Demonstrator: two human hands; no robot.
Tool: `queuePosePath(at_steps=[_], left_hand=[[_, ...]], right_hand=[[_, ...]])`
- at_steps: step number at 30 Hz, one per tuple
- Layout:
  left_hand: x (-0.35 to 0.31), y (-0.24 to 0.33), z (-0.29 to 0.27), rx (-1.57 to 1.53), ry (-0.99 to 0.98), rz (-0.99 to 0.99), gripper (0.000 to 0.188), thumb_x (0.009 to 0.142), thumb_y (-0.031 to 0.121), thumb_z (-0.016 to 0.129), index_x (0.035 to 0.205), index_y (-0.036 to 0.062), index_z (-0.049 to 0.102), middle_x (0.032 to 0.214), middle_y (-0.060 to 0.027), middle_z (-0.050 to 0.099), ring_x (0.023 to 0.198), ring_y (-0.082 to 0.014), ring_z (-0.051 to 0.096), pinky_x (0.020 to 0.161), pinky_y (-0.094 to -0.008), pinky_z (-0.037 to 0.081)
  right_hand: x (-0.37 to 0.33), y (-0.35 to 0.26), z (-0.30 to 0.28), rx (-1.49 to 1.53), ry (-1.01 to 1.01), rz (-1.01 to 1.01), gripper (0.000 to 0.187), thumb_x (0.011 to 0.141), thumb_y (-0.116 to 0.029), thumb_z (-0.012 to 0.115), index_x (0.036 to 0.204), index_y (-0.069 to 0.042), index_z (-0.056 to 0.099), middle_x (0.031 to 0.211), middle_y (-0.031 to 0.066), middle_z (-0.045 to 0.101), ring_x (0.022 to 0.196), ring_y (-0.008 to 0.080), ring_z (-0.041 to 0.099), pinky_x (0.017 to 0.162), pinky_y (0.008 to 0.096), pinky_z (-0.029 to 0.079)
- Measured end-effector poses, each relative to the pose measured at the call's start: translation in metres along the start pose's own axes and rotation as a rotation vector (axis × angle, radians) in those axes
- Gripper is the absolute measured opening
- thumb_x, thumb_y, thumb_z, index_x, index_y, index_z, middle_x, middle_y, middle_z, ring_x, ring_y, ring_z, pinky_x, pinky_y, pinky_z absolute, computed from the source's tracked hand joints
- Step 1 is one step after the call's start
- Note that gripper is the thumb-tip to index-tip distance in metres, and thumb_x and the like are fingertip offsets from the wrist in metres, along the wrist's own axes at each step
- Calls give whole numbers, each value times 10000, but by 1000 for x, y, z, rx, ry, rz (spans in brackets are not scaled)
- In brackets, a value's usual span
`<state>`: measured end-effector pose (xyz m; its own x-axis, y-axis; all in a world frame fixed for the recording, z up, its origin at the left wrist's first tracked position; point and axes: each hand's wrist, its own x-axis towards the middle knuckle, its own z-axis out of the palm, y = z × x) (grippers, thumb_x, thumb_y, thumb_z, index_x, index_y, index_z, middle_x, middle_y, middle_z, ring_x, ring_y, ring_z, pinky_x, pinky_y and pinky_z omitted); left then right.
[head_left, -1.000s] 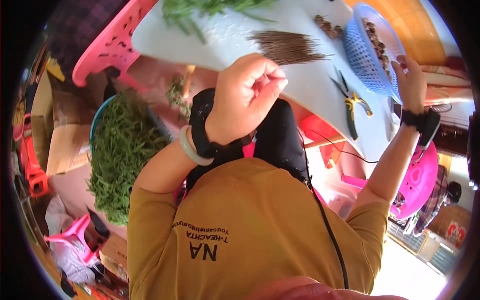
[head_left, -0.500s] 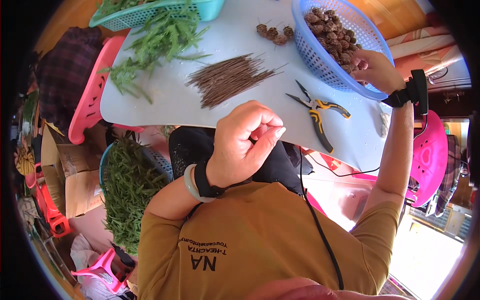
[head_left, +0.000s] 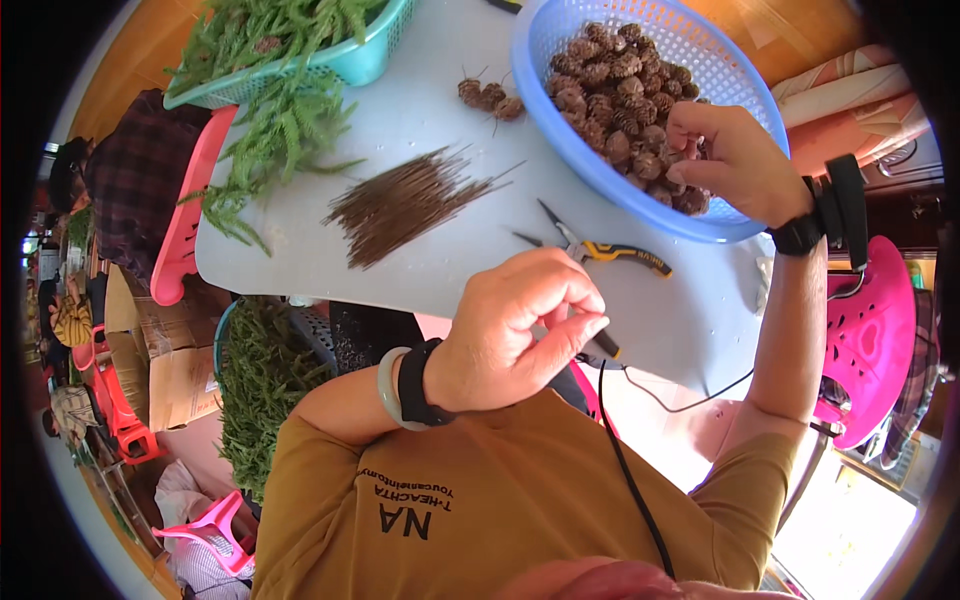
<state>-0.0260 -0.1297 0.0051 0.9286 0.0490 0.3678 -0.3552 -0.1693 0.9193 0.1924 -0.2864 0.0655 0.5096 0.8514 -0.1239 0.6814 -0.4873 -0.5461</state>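
My right hand (head_left: pixel 735 160) reaches into a blue plastic basket (head_left: pixel 560 165) of brown pine cones (head_left: pixel 620 100). Its thumb and forefinger are parted over the cones, and no cone is visibly lifted. My left hand (head_left: pixel 525 325) is in front of the table's near edge, fingers curled and thumb tip against the forefinger; whatever they may hold is hidden. Beyond it lie pliers with yellow-and-black handles (head_left: pixel 625 255), jaws apart, one handle partly covered by this hand. A bundle of thin brown wire stems (head_left: pixel 405 210) rests on the table. A few wired pine cones (head_left: pixel 490 97) sit near the basket.
A teal basket (head_left: pixel 365 60) of green sprigs stands far left on the pale table (head_left: pixel 330 280), with loose sprigs (head_left: pixel 285 145) beside it. More greenery (head_left: pixel 265 390) fills a container below. A black cable (head_left: pixel 625 470) runs down my shirt. Pink chairs (head_left: pixel 870 345) flank the table.
My view has shifted, so the table's things appear further left and lower. My right hand has moved from the basket's near rim to further over the cones. My left hand stays curled.
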Motion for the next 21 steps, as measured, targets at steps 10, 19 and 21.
queuePosePath(at_steps=[10, 19, 21], left_hand=[[49, 13, 15, -39, 68, 113, 311, 720, -49, 656, 998, -66, 517, 987, -165, 541, 645, -117, 510, 585, -221, 423], [59, 20, 14, -292, 182, 103, 452, 736, -14, 667, 1118, -109, 445, 1048, -173, 500, 763, -139, 539, 623, -238, 446], [55, 24, 9, -358, 135, 87, 428, 752, -7, 655, 1113, -116, 452, 1046, -168, 501, 814, -156, 553, 640, -240, 451]], right_hand=[[-20, -22, -24, 938, 192, 11, 270, 772, -54, 615, 1012, 19, 514, 827, 24, 562, 730, 81, 530, 665, 187, 412], [-43, -60, 2, 1252, 86, -34, 353, 739, -29, 683, 1033, 45, 501, 943, 86, 594, 828, 124, 582, 739, 226, 463], [-48, -72, 14, 1172, 172, -110, 348, 736, -11, 684, 1029, 45, 504, 937, 86, 592, 821, 125, 580, 743, 246, 469]])
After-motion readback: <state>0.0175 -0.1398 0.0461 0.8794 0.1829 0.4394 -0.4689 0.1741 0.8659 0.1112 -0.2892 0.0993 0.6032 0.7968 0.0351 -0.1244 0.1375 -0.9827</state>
